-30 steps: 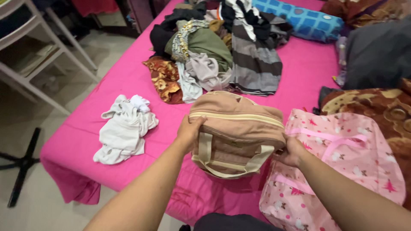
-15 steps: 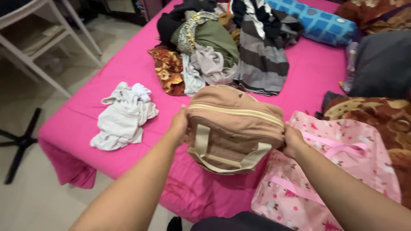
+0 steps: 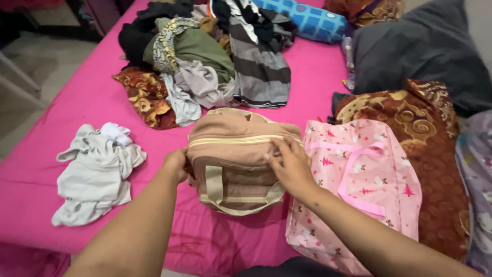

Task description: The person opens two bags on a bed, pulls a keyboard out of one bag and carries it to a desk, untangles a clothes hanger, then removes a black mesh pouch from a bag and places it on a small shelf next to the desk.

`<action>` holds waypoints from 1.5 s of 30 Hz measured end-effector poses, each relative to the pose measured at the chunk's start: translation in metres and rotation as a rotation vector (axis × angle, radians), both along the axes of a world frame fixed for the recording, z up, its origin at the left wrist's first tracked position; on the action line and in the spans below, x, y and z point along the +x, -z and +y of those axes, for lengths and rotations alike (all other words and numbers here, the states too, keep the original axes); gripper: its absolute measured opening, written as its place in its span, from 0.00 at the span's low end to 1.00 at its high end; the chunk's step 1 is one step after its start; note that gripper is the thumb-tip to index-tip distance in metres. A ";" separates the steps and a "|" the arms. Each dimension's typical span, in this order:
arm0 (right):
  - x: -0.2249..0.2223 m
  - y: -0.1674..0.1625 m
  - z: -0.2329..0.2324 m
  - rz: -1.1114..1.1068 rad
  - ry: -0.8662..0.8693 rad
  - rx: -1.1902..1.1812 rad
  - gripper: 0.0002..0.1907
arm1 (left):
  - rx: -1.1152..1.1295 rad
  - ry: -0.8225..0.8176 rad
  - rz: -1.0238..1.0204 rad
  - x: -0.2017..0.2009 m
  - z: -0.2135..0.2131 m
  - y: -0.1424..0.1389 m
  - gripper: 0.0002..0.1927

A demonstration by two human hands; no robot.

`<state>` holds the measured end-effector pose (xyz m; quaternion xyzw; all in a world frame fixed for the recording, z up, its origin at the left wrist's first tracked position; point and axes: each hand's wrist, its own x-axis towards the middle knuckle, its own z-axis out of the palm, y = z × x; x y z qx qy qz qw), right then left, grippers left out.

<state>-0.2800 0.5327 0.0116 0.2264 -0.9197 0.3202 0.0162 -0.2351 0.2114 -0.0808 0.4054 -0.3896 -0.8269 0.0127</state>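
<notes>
Two bare hands work a tan bag (image 3: 233, 159) on a pink bedsheet (image 3: 92, 97): the left hand (image 3: 177, 165) is curled against the bag's left side, gripping the fabric there, while the right hand (image 3: 289, 166) lies on its right front with fingers spread flat, pressing but not closed. The bag, soft canvas-like cloth with a pale zip band and cream webbing straps, sits squat and rounded between the two hands. Just beside it on the right lies a glossy pink tote (image 3: 359, 190) with small printed shapes and pink handles. A crumpled white garment (image 3: 95, 172) rests well to the left. Beyond the bag, a heap of clothes (image 3: 205, 61) mixes striped, olive and patterned brown fabrics.
</notes>
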 end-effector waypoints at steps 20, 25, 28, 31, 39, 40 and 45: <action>0.075 -0.019 -0.083 0.172 -0.048 0.057 0.30 | -1.292 -0.016 0.005 0.018 -0.047 -0.050 0.10; 0.085 -0.033 -0.110 0.136 -0.078 0.062 0.30 | -1.373 0.011 0.261 0.022 -0.028 -0.066 0.10; 0.082 -0.043 -0.131 0.139 -0.132 0.030 0.25 | -1.269 0.046 0.308 0.033 -0.017 -0.081 0.06; 0.067 -0.049 -0.158 0.104 -0.245 -0.087 0.18 | -1.295 0.035 0.283 0.051 -0.011 -0.092 0.14; 0.057 -0.029 -0.229 0.058 -0.510 -0.137 0.11 | -1.250 -0.032 0.287 0.086 -0.020 -0.111 0.17; 0.059 -0.025 -0.233 0.114 -0.548 -0.158 0.10 | -1.287 -0.034 0.262 0.088 -0.022 -0.112 0.12; 0.063 -0.005 -0.244 0.149 -0.511 -0.050 0.07 | -1.176 0.017 0.351 0.106 -0.019 -0.114 0.12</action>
